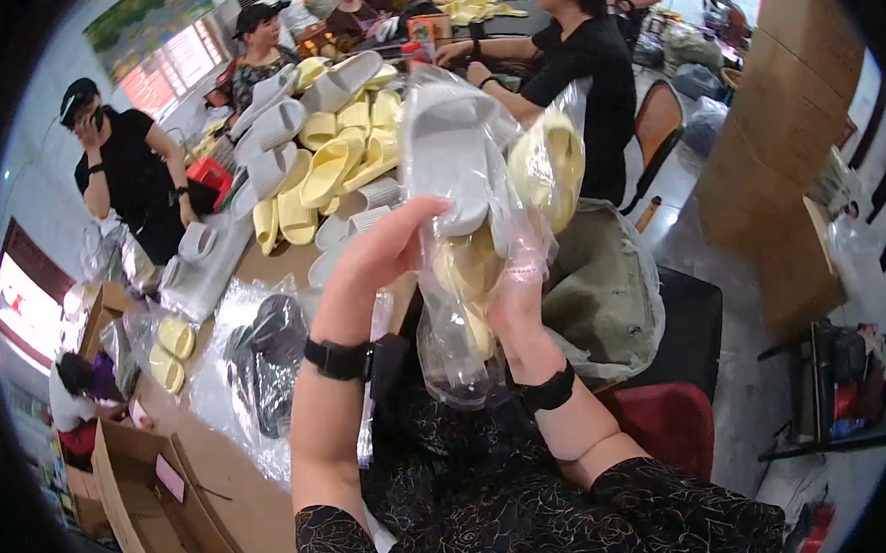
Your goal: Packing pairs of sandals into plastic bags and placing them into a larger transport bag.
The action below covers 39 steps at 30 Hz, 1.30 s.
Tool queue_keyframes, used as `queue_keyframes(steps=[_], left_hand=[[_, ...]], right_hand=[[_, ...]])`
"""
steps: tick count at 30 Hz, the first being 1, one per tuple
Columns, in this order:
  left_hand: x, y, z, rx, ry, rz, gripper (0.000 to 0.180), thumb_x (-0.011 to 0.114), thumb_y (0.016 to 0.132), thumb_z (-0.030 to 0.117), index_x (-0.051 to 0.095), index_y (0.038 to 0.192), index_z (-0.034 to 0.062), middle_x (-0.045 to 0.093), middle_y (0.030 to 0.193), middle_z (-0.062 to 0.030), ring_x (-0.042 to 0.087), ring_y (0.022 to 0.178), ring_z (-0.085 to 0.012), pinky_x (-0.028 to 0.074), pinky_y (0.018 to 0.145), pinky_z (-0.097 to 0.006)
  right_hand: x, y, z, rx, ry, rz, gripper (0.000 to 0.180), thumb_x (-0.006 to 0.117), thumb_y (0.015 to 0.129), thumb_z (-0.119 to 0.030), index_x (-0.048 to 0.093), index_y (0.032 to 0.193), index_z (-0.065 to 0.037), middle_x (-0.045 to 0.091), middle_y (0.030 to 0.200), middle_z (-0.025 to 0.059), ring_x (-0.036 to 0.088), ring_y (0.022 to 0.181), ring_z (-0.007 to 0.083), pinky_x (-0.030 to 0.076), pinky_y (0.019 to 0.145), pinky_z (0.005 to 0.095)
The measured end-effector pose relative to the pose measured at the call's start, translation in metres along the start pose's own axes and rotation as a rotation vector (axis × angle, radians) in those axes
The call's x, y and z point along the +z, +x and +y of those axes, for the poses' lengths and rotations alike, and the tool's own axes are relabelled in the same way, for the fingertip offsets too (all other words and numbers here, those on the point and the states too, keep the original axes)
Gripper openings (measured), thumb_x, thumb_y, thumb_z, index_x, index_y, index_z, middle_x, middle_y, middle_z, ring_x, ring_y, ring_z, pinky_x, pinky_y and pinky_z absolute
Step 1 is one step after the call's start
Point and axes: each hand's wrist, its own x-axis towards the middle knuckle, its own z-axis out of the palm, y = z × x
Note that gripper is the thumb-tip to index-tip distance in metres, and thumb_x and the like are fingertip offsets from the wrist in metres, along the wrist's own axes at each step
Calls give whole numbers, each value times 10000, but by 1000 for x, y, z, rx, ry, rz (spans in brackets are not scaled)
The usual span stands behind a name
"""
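Observation:
In front of me I hold up clear plastic bags with slippers in them. My left hand (386,247) is closed on a bagged grey slipper (447,156), its thumb pressed along the slipper's edge and the other fingers hidden behind. My right hand (517,291) grips the same bundle from below at the right, beside bagged yellow slippers (550,171); its fingers are mostly covered by plastic. More yellow shows through the film between my hands. Beyond my left hand, loose yellow slippers (332,172) and grey slippers (275,125) lie in a heap on the table.
Clear bags with dark contents (267,351) and a yellow pair (172,353) lie on the table at left. An open cardboard box (160,507) stands near left. At right are a plastic-lined sack (604,288) and tall cardboard (776,139). Several people are around the table.

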Motion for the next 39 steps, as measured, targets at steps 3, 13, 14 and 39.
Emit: queue_keyframes(steps=[3, 13, 14, 39], left_hand=[[2, 44, -2, -182, 166, -115, 348, 580, 937, 467, 668, 993, 135, 624, 753, 30, 527, 577, -100, 418, 530, -261], [34, 107, -71, -473, 758, -225, 867, 529, 780, 775, 668, 1004, -52, 649, 794, -121, 622, 676, -230, 495, 609, -365], [32, 107, -79, -478, 753, -233, 867, 529, 780, 775, 668, 1004, -52, 649, 794, -121, 622, 676, -230, 495, 609, -365], [36, 81, -190, -495, 1348, -210, 576, 640, 729, 577, 731, 1014, 84, 724, 1029, -125, 701, 957, -262, 540, 811, -363]], right_hand=[[-31, 8, 16, 101, -3, 158, 467, 436, 1023, -358, 441, 1391, -69, 544, 1322, 83, 540, 1191, 236, 455, 1016, 394], [-128, 21, 81, 552, 187, 444, 408, 430, 1004, -383, 586, 1215, -71, 641, 1156, 119, 625, 1055, 284, 522, 911, 474], [-158, 26, 103, 547, 195, 363, 392, 437, 1003, -381, 616, 1165, -72, 657, 1108, 124, 638, 1017, 286, 531, 886, 469], [-435, 196, 33, 659, -2333, -304, 583, 755, 696, -430, 673, 960, 82, 686, 938, 255, 660, 916, 430, 545, 802, 450]])
